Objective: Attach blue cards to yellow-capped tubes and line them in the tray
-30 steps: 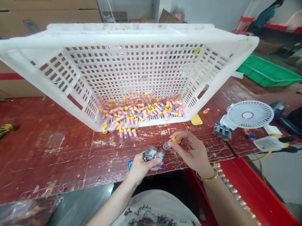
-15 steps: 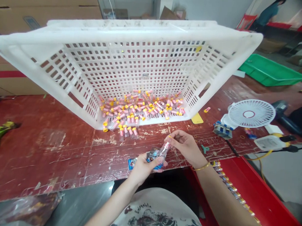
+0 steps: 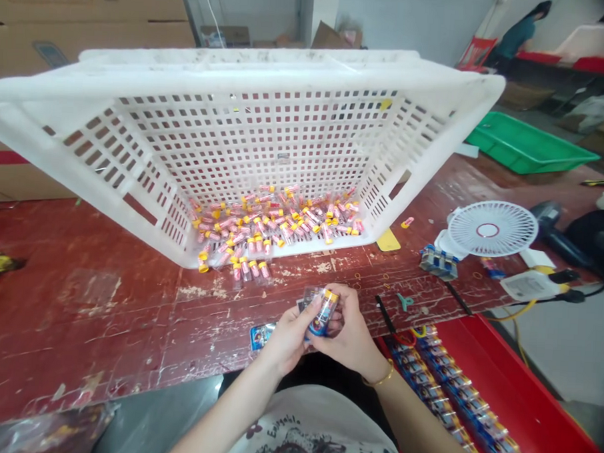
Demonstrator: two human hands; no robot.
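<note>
Left hand and right hand are curled in, fingers closed on a small yellow-capped tube between them, cap pointing away from the body. Just beside the left hand, a blue packet lies on the red table; beyond stands a white basket.

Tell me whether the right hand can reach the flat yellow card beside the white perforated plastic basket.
Probably yes: nothing standing blocks the scratched red tabletop between the right hand and the flat yellow card. But the grip is busy with a yellow-topped blue packet.
</note>
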